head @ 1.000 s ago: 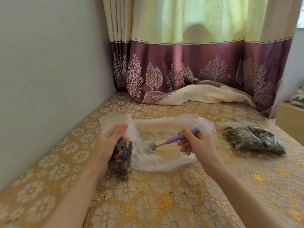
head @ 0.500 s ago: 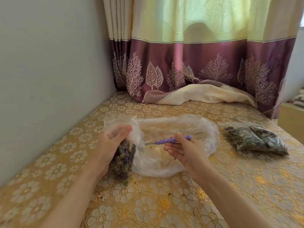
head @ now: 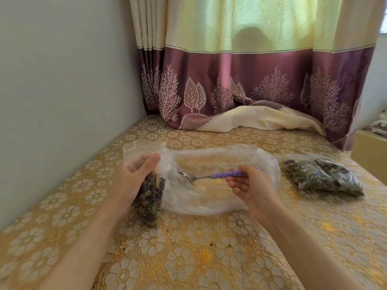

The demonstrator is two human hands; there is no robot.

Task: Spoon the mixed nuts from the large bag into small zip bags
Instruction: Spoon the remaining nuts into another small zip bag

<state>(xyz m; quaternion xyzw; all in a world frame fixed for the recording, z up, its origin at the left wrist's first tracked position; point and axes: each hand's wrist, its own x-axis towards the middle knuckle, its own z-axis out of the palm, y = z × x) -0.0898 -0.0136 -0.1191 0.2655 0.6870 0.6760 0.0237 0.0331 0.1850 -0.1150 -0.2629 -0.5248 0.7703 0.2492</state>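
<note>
My left hand (head: 130,181) grips a small zip bag (head: 149,197) upright by its top; dark mixed nuts fill its lower part. Right beside it a large clear plastic bag (head: 211,197) lies flat on the table and looks almost without nuts. My right hand (head: 250,188) pinches the purple handle of a metal spoon (head: 207,177), palm turned up. The spoon's bowl points left and hovers over the large bag, close to the small bag's mouth. I cannot tell whether the bowl carries nuts.
Two filled zip bags of nuts (head: 322,177) lie to the right on the gold floral tablecloth (head: 188,258). A grey wall (head: 62,101) borders the left side. Purple and cream curtains (head: 251,84) drape onto the table's far end. A wooden cabinet (head: 370,151) stands at the far right.
My right hand turned palm up and shifted left, then drew back right; the spoon's bowl now shows again over the large bag. The left hand keeps its hold on the small bag.
</note>
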